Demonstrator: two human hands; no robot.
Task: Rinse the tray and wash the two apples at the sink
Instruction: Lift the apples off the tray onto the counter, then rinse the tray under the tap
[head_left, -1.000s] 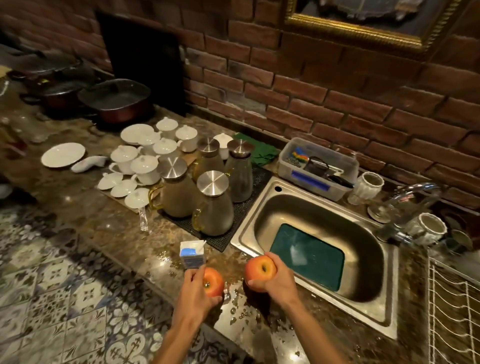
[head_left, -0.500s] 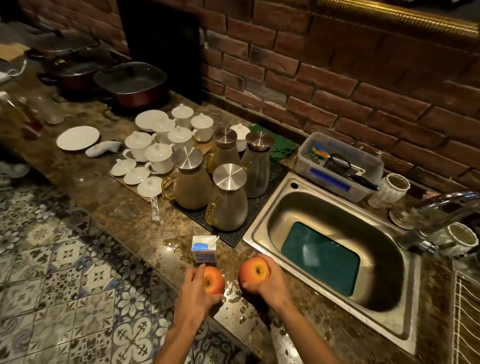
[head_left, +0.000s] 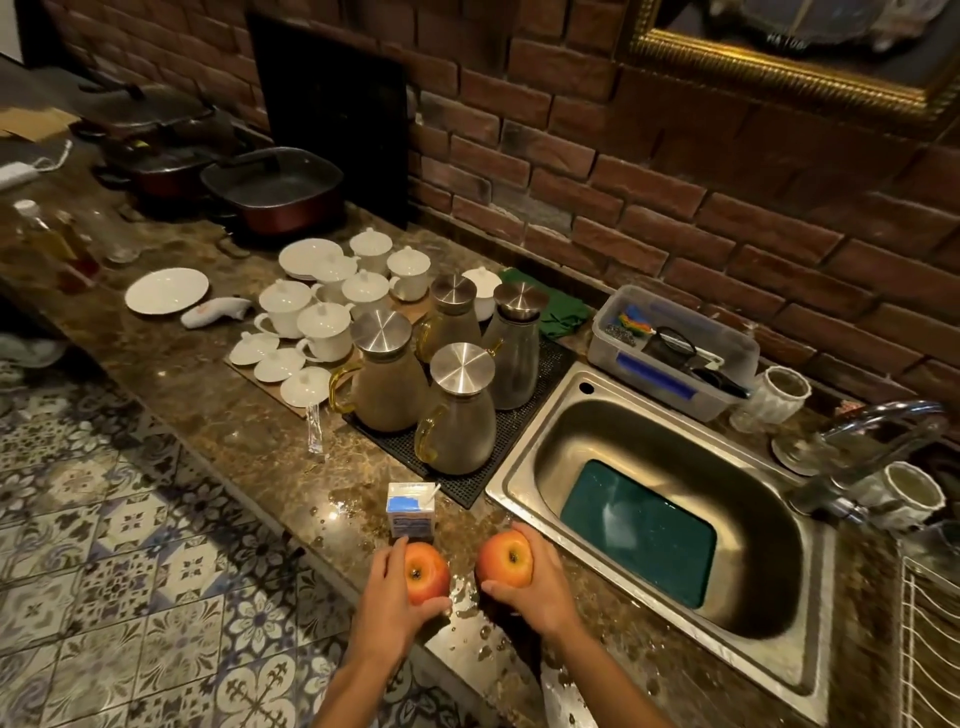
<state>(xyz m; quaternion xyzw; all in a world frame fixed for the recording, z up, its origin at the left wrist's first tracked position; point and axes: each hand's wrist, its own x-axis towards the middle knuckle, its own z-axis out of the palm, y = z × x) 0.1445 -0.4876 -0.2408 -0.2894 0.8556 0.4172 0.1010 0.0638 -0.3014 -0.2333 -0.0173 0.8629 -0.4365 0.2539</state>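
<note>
Apples sit one in each of the person's hands, low over the wet near edge of the stone surface (head_left: 223, 426), just left of the sink (head_left: 524, 467); the left hand (head_left: 387, 597) curls round the left apple (head_left: 427, 571) from its left side, thumb under it, and the right hand (head_left: 540, 584) wraps the right apple (head_left: 504, 564) from its right side, fingers over the top; the two fruits are near each other but apart, both showing a dark dimple upward; I cannot tell whether they touch the stone or hang just above it. Water drops lie scattered between and ahead of the hands; a small blue-and-white carton (head_left: 410, 509) with a straw stands just beyond the left apple. Inside the steel basin a dark green tray (head_left: 639, 530) lies flat on the bottom, wet and glinting; the tap (head_left: 878, 441) arches in from the far right. Left of the sink, four metal-lidded jugs (head_left: 457, 410) stand on a black mat (head_left: 524, 421); farther left are white lidded cups (head_left: 324, 327) and a white plate (head_left: 166, 291). A clear tub (head_left: 670, 353) of odds and ends rests behind the sink, against the brick wall (head_left: 623, 182).
</note>
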